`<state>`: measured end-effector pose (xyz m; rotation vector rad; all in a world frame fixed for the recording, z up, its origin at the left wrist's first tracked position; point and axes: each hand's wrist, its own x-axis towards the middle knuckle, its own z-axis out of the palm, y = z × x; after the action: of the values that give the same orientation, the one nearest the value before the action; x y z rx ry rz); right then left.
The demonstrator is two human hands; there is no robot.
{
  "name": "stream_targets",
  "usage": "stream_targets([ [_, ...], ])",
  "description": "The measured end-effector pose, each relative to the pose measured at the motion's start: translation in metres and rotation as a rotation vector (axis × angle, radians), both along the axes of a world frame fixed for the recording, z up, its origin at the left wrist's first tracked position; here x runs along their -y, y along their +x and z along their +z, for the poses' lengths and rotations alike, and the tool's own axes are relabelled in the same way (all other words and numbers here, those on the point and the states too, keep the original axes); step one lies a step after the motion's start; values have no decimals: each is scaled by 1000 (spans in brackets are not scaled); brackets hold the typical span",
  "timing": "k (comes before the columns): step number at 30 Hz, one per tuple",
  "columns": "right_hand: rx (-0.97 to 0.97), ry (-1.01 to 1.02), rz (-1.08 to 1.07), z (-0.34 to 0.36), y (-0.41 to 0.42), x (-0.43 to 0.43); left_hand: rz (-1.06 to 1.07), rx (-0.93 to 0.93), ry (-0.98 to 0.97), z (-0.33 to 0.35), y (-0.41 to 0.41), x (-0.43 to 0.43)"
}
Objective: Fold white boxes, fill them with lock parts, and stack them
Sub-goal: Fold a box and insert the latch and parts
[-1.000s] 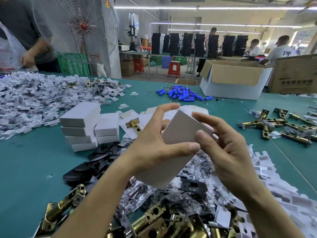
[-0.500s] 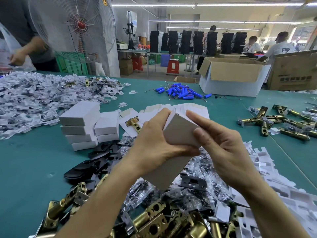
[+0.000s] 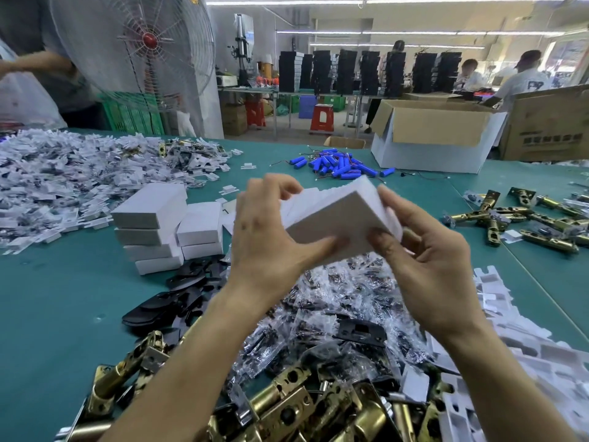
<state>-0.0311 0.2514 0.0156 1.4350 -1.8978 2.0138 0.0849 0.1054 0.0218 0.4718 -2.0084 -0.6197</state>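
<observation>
White box [image 3: 334, 223], held above the counter [image 3: 57, 314] over bagged lock parts [image 3: 334, 291]; its long axis slants from lower left to upper right, broad face towards the viewer. Left hand [image 3: 271, 237] and right hand [image 3: 430, 253] each grip one end, fingers curled round it.

Matt white card box [image 3: 338, 221], shiny brass latches [image 3: 287, 406]
</observation>
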Motion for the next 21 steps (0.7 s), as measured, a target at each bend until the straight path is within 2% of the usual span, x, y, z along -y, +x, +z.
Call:
stream_targets([
  [2,-58,-92,-135,-2,-2,1,74,-108,108,5,3,2],
  [3,-81,-142,-180,-2,-1,2,34,-109,248,9,4,5],
  [4,-100,-191,-207,-3,1,3,-51,-45,438,13,5,6],
  [6,-164,-270,-238,-4,7,6,-275,235,836,20,7,4],
  [8,-291,-308,-298,-6,13,8,-508,447,1047,20,9,2],
  [9,-363,-316,-336,-7,15,8,-600,477,1099,18,9,2],
  [13,-576,-296,-368,-10,25,10,-925,339,1323,15,8,2],
  [16,-623,-183,-243,-16,30,12,-1077,151,1485,16,9,2],
  [19,-592,75,-58,-17,29,16,-1058,14,1502,17,11,1],
  [21,-524,250,34,-17,27,17,-928,-58,1435,16,7,-4],
])
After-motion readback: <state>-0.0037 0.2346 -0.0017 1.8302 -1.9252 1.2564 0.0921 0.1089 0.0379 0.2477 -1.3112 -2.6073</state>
